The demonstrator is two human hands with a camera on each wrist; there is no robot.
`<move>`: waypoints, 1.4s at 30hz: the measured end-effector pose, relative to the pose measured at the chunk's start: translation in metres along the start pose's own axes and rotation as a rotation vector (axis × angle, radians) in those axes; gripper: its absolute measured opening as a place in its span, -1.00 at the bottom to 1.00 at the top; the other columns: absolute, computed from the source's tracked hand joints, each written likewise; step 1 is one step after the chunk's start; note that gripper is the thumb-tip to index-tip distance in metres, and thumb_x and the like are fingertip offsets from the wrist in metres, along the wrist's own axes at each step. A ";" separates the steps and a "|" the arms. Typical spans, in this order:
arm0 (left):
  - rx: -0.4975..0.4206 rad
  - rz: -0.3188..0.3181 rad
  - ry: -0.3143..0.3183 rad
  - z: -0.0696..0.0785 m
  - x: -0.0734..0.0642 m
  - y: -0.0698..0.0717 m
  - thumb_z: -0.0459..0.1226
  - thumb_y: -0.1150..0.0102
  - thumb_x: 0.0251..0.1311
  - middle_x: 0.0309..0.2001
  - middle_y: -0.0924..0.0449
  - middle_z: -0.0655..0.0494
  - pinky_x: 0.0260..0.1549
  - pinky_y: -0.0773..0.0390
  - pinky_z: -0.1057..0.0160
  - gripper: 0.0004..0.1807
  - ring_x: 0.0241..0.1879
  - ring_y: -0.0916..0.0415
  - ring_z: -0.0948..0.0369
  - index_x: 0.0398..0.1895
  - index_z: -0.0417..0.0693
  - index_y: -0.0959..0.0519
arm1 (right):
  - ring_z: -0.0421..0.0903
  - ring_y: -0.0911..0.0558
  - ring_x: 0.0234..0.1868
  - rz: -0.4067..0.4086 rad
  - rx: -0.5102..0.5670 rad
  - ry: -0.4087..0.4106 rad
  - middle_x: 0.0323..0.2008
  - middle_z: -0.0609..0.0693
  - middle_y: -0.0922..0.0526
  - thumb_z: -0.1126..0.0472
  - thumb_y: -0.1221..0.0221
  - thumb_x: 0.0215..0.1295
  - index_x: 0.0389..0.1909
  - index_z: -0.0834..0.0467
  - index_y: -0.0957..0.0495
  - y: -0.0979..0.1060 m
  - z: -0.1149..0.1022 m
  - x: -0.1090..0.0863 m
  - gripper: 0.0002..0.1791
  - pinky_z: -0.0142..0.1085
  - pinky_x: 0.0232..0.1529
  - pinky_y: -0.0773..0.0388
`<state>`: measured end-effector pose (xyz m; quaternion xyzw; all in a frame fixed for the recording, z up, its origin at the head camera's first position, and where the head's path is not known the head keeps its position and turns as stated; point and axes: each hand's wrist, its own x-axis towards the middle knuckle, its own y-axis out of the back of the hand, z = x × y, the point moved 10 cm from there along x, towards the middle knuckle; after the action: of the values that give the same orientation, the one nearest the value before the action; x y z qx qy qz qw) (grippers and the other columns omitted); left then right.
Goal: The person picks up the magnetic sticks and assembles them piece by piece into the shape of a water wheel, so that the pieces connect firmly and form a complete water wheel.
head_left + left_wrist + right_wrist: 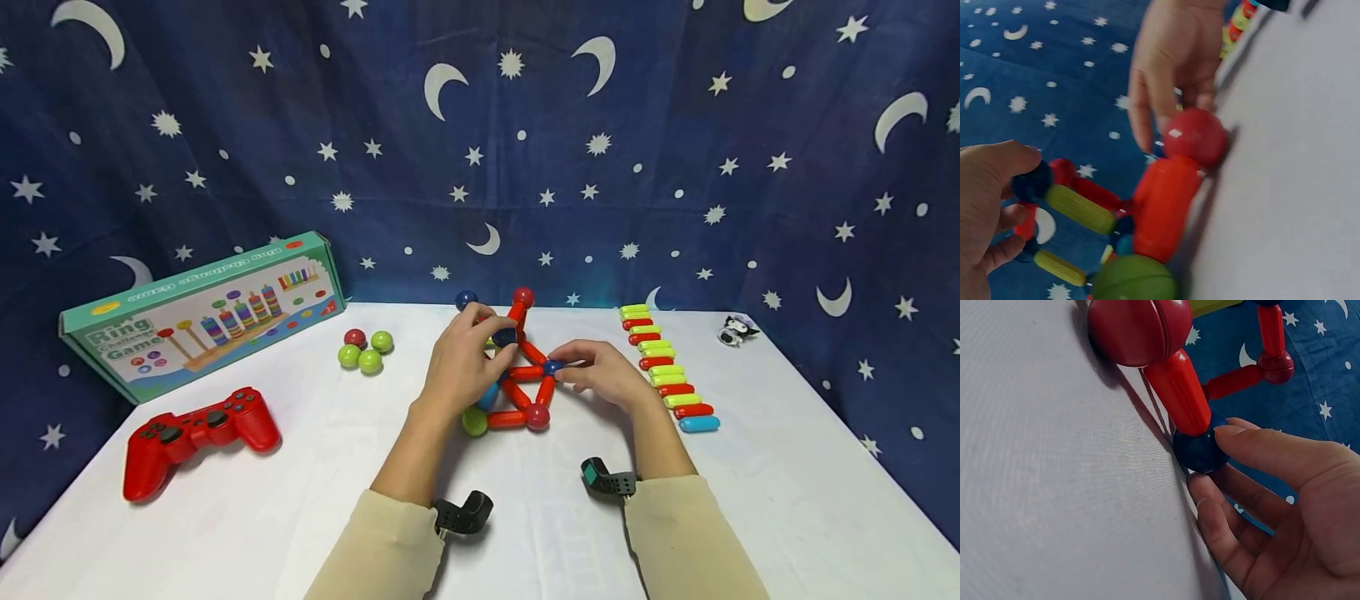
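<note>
So: ball-and-rod frame (525, 373) sits mid-table (315, 517), toward the back; main risk is an uneven tug popping a joint, since rods seem to meet balls only at their ends.
Near corner: green ball (474, 422) and red ball (537, 417), linked by a red rod (507, 420). Behind: right hand (603, 372) nearly closed, thumb and fingers pinching the blue ball (552, 368) at the right corner; left hand (463, 358) grips a dark blue ball (505, 337) higher up. Upper part could fold if that grip slips, I'd guess. Star-print curtain (525, 225) at back.
</note>
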<state>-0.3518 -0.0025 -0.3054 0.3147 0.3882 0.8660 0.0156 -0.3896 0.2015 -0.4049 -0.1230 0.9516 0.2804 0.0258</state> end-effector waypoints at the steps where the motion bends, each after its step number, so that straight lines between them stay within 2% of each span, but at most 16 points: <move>1: 0.004 0.013 -0.005 -0.001 -0.001 -0.001 -0.21 -0.41 0.27 0.01 -0.58 0.06 -0.05 -0.65 0.15 -0.69 -0.04 -0.56 0.10 0.08 0.04 -0.74 | 0.04 -0.62 -0.02 0.000 0.003 0.000 0.19 0.19 -0.66 0.19 -0.34 0.33 0.20 0.14 -0.64 -0.001 0.000 0.000 -0.58 -0.22 -0.07 -0.68; 4: -0.021 0.045 -0.020 -0.003 -0.004 -0.001 -0.25 -0.42 0.27 -0.01 -0.56 0.03 -0.06 -0.67 0.15 -0.70 -0.08 -0.59 0.08 0.07 0.00 -0.74 | 0.04 -0.61 -0.03 0.003 0.004 -0.002 0.18 0.18 -0.67 0.19 -0.34 0.33 0.19 0.13 -0.65 -0.002 0.000 0.001 -0.59 -0.23 -0.08 -0.68; 9: -0.063 0.073 -0.024 -0.005 -0.006 0.003 -0.28 -0.42 0.25 -0.05 -0.56 0.03 -0.19 -0.68 0.19 -0.72 -0.25 -0.61 0.09 0.03 -0.02 -0.75 | 0.05 -0.60 -0.02 -0.004 -0.002 0.004 0.18 0.18 -0.66 0.19 -0.34 0.34 0.19 0.13 -0.65 -0.003 -0.002 0.001 -0.59 -0.23 -0.08 -0.66; 16: -0.047 0.046 0.005 -0.007 -0.005 0.001 -0.26 -0.43 0.25 -0.01 -0.57 0.06 -0.20 -0.67 0.17 -0.71 -0.26 -0.60 0.10 0.04 0.03 -0.75 | 0.06 -0.61 -0.01 0.003 -0.026 -0.023 0.16 0.16 -0.67 0.18 -0.33 0.34 0.17 0.09 -0.66 -0.002 0.004 0.000 -0.61 -0.25 -0.08 -0.65; 22: -0.061 0.025 0.024 -0.007 -0.004 -0.003 -0.25 -0.41 0.26 0.02 -0.57 0.07 -0.17 -0.68 0.19 -0.71 -0.22 -0.63 0.08 0.05 0.05 -0.74 | 0.09 -0.65 0.04 -0.004 -0.041 -0.012 0.20 0.20 -0.65 0.16 -0.31 0.36 0.19 0.13 -0.64 0.003 -0.001 -0.006 -0.60 -0.21 -0.07 -0.70; 29: -0.074 0.004 0.046 -0.003 0.000 -0.005 -0.22 -0.40 0.27 0.04 -0.58 0.10 -0.14 -0.69 0.22 -0.70 -0.18 -0.62 0.10 0.07 0.09 -0.73 | 0.13 -0.69 0.04 0.026 -0.071 0.031 0.25 0.28 -0.61 0.15 -0.30 0.39 0.26 0.23 -0.58 0.032 -0.021 -0.026 -0.53 -0.18 -0.06 -0.72; 34: -0.057 0.010 0.060 -0.005 0.001 -0.002 -0.22 -0.41 0.26 0.04 -0.59 0.10 -0.10 -0.69 0.19 -0.70 -0.15 -0.61 0.12 0.06 0.09 -0.74 | 0.09 -0.66 0.10 0.038 -0.183 0.041 0.24 0.26 -0.61 0.06 -0.31 0.40 0.27 0.19 -0.58 0.061 -0.033 -0.045 -0.50 -0.20 -0.02 -0.67; 37: -0.067 0.007 0.059 -0.007 0.002 -0.002 -0.22 -0.40 0.27 0.04 -0.59 0.09 -0.06 -0.68 0.17 -0.71 -0.10 -0.61 0.11 0.06 0.08 -0.74 | 0.14 -0.62 0.15 0.049 -0.273 0.012 0.22 0.24 -0.63 0.01 -0.30 0.41 0.27 0.18 -0.58 0.081 -0.029 -0.062 -0.49 -0.15 0.02 -0.67; 40: -0.085 0.002 0.075 -0.010 0.001 -0.002 -0.22 -0.40 0.27 0.05 -0.58 0.09 -0.04 -0.68 0.17 -0.71 -0.04 -0.61 0.10 0.06 0.08 -0.74 | 0.17 -0.60 0.14 0.047 -0.347 -0.033 0.17 0.24 -0.64 0.02 -0.29 0.41 0.26 0.20 -0.58 0.099 -0.017 -0.078 -0.50 -0.04 0.03 -0.69; 42: -0.095 -0.001 0.094 -0.014 -0.001 -0.002 -0.22 -0.40 0.27 0.06 -0.58 0.10 -0.03 -0.68 0.17 -0.71 -0.02 -0.61 0.10 0.06 0.08 -0.74 | 0.16 -0.61 0.09 0.039 -0.388 -0.067 0.12 0.23 -0.67 0.07 -0.30 0.40 0.23 0.23 -0.59 0.108 -0.006 -0.087 -0.52 -0.04 -0.01 -0.70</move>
<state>-0.3594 -0.0105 -0.3142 0.2725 0.3470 0.8973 0.0127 -0.3321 0.3051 -0.3324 -0.0980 0.8804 0.4631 0.0278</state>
